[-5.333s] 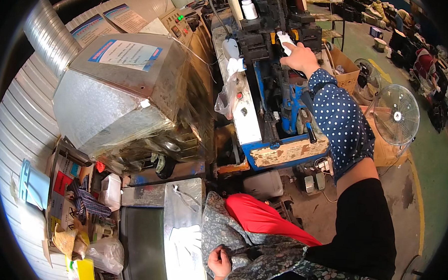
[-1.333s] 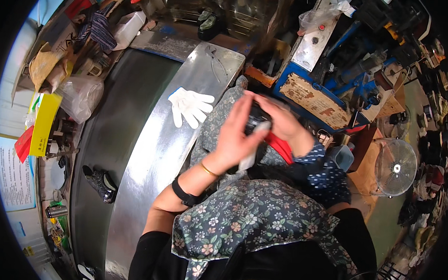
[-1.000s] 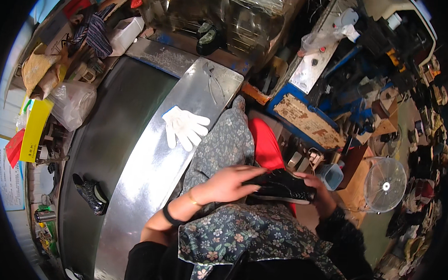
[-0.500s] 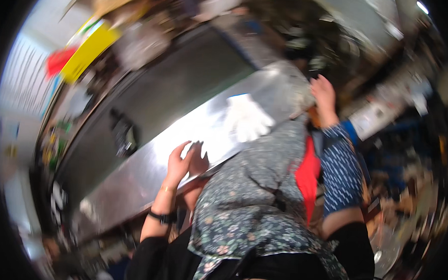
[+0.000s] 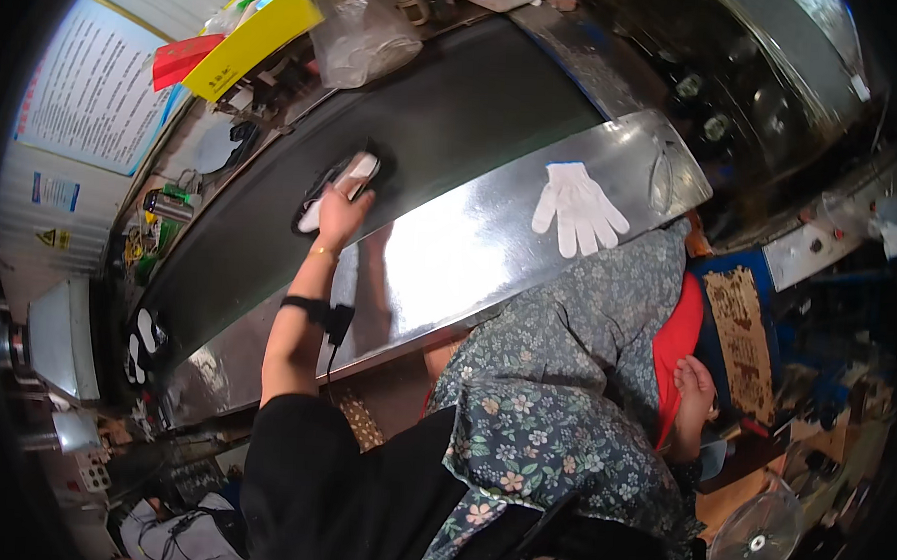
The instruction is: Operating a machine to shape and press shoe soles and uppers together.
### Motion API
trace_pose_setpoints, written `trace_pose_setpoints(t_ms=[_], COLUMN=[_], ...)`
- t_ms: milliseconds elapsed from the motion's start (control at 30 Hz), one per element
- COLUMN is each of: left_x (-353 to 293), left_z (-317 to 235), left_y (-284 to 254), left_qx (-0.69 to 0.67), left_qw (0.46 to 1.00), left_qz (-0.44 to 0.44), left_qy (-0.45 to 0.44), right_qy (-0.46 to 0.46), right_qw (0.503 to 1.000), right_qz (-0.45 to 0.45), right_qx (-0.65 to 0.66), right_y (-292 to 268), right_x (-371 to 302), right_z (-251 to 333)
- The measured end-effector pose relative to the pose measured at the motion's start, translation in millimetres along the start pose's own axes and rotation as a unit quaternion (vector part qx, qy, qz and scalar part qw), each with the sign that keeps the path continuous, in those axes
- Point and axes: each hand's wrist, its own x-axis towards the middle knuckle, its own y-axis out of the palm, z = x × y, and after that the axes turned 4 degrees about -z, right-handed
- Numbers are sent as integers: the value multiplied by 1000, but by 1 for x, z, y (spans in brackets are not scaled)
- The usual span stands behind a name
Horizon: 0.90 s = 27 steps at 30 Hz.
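Head cam — left hand (image 5: 342,212) clasps a black, white-soled shoe (image 5: 360,170) mid-length, fingers across it, probably for balance — right hand (image 5: 696,385) loosely curled in.

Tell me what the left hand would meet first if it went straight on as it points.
The left hand touches the white-soled black shoe; beyond it, across the dark surface, the clear plastic bag seems next, though angle and depth are unclear.
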Motion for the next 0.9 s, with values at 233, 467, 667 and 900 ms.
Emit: trace_pose_setpoints(t_ms=[233,467,667,900], left_x=[43,-29,-154,-165], left_z=[28,-145,-268,-377], left_y=[33,20,14,52], left_qx=[-62,-564,-427,-610], left_qw=[979,797,815,654], left_qz=[9,212,253,446], left_qy=[-194,-31,298,33], right_qy=[-35,-339,-558,-558], right_qw=[998,907,783,745], right_qz=[26,185,35,72], right_qx=[-55,-170,-272,-358], right_y=[20,148,181,137], right_x=[-7,4,-4,-41], right_z=[13,155,230,204])
